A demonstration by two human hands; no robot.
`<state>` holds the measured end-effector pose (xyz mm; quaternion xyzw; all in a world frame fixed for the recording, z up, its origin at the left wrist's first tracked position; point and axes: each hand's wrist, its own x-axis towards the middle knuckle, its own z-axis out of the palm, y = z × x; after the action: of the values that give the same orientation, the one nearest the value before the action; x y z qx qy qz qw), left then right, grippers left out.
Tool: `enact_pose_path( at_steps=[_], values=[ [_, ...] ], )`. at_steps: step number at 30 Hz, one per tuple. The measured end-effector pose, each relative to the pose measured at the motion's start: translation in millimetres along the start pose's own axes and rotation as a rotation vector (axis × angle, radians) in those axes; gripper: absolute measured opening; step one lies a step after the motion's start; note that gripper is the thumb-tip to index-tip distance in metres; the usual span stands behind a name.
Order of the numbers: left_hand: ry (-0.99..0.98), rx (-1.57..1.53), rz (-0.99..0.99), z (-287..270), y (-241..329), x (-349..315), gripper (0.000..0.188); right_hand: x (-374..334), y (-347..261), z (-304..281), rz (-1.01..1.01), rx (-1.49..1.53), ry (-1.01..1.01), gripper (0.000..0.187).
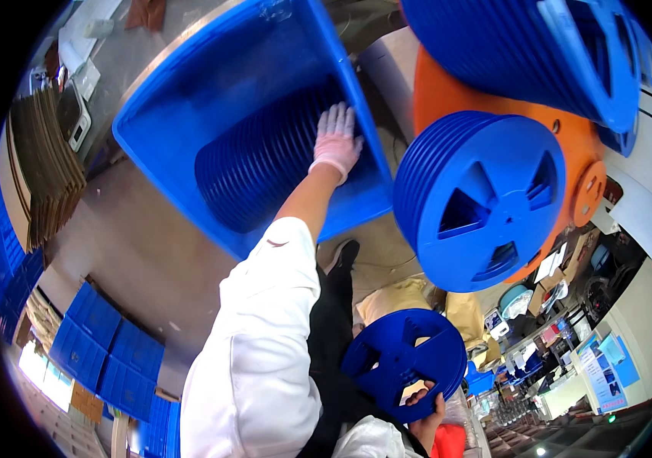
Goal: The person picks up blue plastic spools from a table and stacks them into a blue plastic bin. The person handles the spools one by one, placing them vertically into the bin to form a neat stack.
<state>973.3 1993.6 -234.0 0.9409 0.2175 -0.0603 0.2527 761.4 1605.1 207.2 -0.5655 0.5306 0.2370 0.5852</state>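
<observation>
Inside a blue bin (211, 91), a person's gloved left hand (335, 143), fingers extended, lies over the right end of a row of blue reels (246, 172); on the body's side of the bin, the right hand (431, 414) clamps another reel (402, 368) by its edge.

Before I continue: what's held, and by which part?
The right hand grips a blue reel near its rim, fingers through a cutout. The left hand lies open over the reel row; no visible grip.

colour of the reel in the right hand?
Blue: the reel gripped by the right hand is plain blue. Best seen in the head view.
</observation>
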Motion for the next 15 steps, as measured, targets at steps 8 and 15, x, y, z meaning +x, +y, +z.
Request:
enact_pose_path(
  at_steps=[8,15],
  values=[
    [0.079,-0.019,-0.477,-53,-81,-112,0.071,1,-10,24,-0.037,-0.029,-0.090,0.047],
    [-0.027,-0.067,-1.217,-39,-146,-164,0.098,9,-22,32,-0.034,-0.127,-0.156,0.048]
  ],
)
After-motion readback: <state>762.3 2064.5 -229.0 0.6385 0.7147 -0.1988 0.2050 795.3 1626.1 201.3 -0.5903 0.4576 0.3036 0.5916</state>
